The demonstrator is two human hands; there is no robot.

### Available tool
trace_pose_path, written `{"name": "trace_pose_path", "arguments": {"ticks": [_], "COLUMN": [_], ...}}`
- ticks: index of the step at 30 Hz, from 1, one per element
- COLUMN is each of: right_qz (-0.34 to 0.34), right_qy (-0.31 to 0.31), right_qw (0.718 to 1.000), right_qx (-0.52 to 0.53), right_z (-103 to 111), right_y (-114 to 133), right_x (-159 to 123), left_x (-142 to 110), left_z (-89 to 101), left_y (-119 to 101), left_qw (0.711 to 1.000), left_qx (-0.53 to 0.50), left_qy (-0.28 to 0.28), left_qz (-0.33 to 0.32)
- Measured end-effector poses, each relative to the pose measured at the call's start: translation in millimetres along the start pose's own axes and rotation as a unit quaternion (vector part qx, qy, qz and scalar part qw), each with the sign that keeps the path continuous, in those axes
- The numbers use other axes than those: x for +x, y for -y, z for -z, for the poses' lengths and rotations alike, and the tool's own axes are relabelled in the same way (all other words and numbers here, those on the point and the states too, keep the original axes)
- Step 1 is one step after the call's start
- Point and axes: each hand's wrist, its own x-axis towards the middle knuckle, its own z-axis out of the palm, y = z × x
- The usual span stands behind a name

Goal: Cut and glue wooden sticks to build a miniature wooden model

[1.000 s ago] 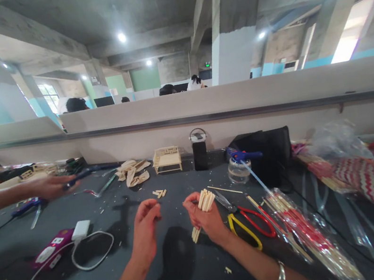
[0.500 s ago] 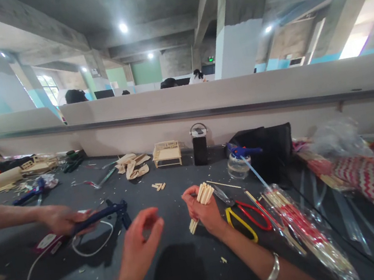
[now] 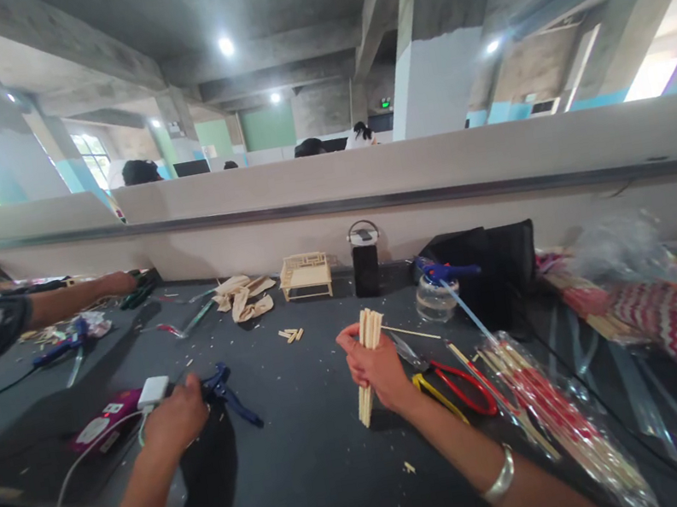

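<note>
My right hand [image 3: 383,367] is closed around an upright bundle of short, pale wooden sticks [image 3: 370,328], above the dark tabletop [image 3: 322,464]. At the left, my left hand [image 3: 175,419] has its fingers curled at the near end of a dark blue plier-like tool [image 3: 227,391]; its exact kind is unclear. A purple box with a white plug [image 3: 154,392] lies right beside that hand. Several short stick pieces [image 3: 292,335] are on the table between the hands. Cutters with one red and one yellow handle [image 3: 464,384] lie by my right forearm.
A miniature wooden bench [image 3: 305,278] and a black lantern-like object [image 3: 366,270] stand at the back. A blue glue gun [image 3: 449,271] rests on a glass jar [image 3: 437,299]. Wrapped sticks [image 3: 551,400] lie right. A co-worker's arm [image 3: 74,299] reaches in at back left.
The co-worker's hand has let go of the blue tool and moved to the back left. My left hand has moved left to the tool. The stick bundle is now more upright.
</note>
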Motion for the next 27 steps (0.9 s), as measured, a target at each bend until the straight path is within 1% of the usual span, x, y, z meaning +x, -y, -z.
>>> {"name": "trace_pose_path", "arguments": {"ticks": [3,5,7,9,11,12,13,14,16,17,18,19,21,23,25,27], "right_qz": [-0.057,-0.084,-0.098,-0.094,-0.075,-0.064,-0.055,-0.047,-0.037,-0.032,-0.027,-0.022,-0.013,-0.001,0.015,0.03], "right_qy": [0.02,0.032,0.033,0.024,0.011,0.005,0.0,-0.004,-0.011,-0.014,-0.016,-0.019,-0.02,-0.013,0.0,0.018], "right_qw": [0.996,0.988,0.975,0.956,0.931,0.918,0.904,0.89,0.866,0.855,0.847,0.84,0.832,0.834,0.845,0.866], "right_qx": [-0.067,-0.127,-0.199,-0.277,-0.356,-0.392,-0.424,-0.453,-0.499,-0.517,-0.531,-0.542,-0.554,-0.551,-0.534,-0.5], "right_z": [-1,-6,-12,-19,-24,-26,-28,-29,-31,-31,-31,-30,-28,-23,-17,-9], "right_y": [2,-3,-13,-24,-33,-36,-39,-40,-41,-40,-40,-39,-37,-34,-28,-19], "right_x": [14,26,37,45,48,47,45,42,37,35,33,32,32,32,31,29], "left_x": [-1,1,6,7,4,0,-5,-10,-21,-26,-31,-35,-42,-47,-49,-50], "left_z": [0.3,3.9,8.6,13.6,19.0,22.2,25.7,29.6,37.9,41.8,44.9,47.1,47.8,44.0,38.1,33.4], "left_y": [-2,-5,-8,-12,-21,-27,-35,-43,-61,-70,-78,-85,-96,-102,-106,-110], "left_qw": [0.999,0.999,0.996,0.988,0.97,0.954,0.932,0.903,0.837,0.809,0.787,0.774,0.767,0.772,0.776,0.767], "left_qx": [0.04,0.002,-0.063,-0.141,-0.232,-0.284,-0.347,-0.413,-0.535,-0.576,-0.605,-0.62,-0.626,-0.618,-0.616,-0.629], "left_qy": [0.017,0.032,0.036,0.008,-0.048,-0.081,-0.105,-0.116,-0.115,-0.119,-0.122,-0.125,-0.136,-0.138,-0.123,-0.11], "left_qz": [0.008,0.027,0.052,0.063,0.052,0.043,0.032,0.026,0.015,0.006,-0.005,-0.016,-0.037,-0.052,-0.061,-0.06]}}
